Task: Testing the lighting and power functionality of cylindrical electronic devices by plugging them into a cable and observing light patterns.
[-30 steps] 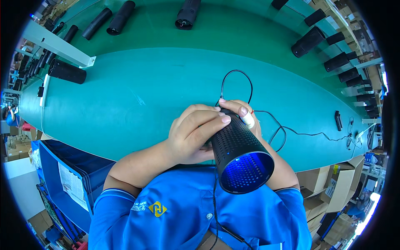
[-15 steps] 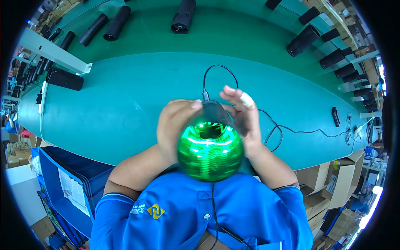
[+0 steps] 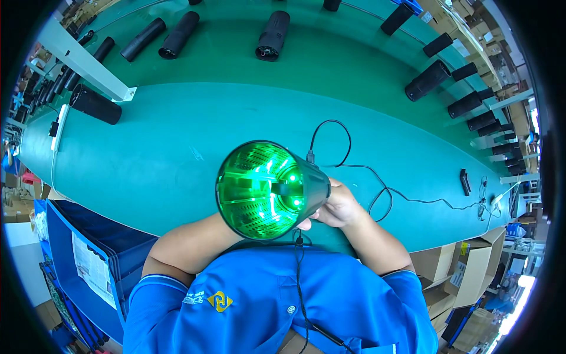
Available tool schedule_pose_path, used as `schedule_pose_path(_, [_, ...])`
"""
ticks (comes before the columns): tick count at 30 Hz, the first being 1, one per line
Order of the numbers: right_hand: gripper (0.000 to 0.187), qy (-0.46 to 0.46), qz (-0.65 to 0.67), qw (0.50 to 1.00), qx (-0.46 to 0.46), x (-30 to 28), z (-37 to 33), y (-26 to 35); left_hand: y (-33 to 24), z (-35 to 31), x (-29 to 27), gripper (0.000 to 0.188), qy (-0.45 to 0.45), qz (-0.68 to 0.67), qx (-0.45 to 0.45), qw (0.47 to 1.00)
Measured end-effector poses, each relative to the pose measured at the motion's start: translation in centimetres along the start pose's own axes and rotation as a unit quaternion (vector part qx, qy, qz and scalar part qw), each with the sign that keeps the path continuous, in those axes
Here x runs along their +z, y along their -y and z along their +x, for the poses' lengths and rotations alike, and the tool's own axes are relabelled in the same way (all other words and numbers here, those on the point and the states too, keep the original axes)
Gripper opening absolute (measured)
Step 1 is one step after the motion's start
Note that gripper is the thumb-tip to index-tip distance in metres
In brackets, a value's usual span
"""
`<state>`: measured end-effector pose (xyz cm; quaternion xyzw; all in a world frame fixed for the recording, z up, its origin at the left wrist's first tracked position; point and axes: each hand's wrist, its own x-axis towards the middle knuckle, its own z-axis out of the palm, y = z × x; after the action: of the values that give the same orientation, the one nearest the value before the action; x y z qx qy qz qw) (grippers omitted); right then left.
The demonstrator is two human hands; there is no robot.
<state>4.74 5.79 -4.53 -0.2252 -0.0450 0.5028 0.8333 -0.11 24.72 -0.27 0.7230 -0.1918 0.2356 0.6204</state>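
A black cylinder [image 3: 316, 186], glowing green inside through its open mouth, is tilted above the table with that mouth toward me and to the left. Perforated walls and bright green lights show within it. A black cable plug [image 3: 310, 157] meets its far side. My right hand [image 3: 340, 206] is closed at the narrow base end, fingers curled in. Most of my left hand [image 3: 304, 225] is hidden behind the cylinder; a few fingertips show below it, and the left forearm runs in behind the mouth. It appears to grip the cylinder from beneath.
The green table [image 3: 177, 135] carries several black cylinders, such as one [image 3: 273, 36] at the back and one [image 3: 94, 104] at left by a white metal post [image 3: 88, 65]. A loose black cable [image 3: 386, 190] runs right. Blue bins [image 3: 88, 236] and cardboard boxes [image 3: 471, 265] flank me.
The cylinder has swung from mouth-down toward my chest to mouth-left and up. My right hand has moved from spread beside it to closed at its base, and my left has gone behind it.
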Motion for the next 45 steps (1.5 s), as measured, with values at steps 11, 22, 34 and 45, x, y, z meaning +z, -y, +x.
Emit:
schedule_pose_path(11, [0.024, -0.071, -0.036, 0.997, -0.02, 0.4, -0.2, 0.3, 0.7, 0.3, 0.0, 0.055, -0.002, -0.038, 0.074, 0.997])
schedule_pose_path(22, [0.034, -0.147, -0.095, 0.982, -0.078, 1.9, 1.2, -0.6, -0.8, 0.6, -0.4, 0.032, 0.021, 0.039, 0.168, 0.985])
schedule_pose_path(34, [0.052, -0.118, -0.009, 0.989, -0.087, 2.4, 1.4, -1.0, 0.2, 0.3, -0.3, 0.062, -0.013, 0.01, 0.122, 0.992])
schedule_pose_path(45, [0.045, -0.16, -0.042, 0.985, -0.058, 4.8, 1.7, -0.8, 0.5, -0.8, -1.1, 0.066, 0.041, 0.0, 0.001, 0.999])
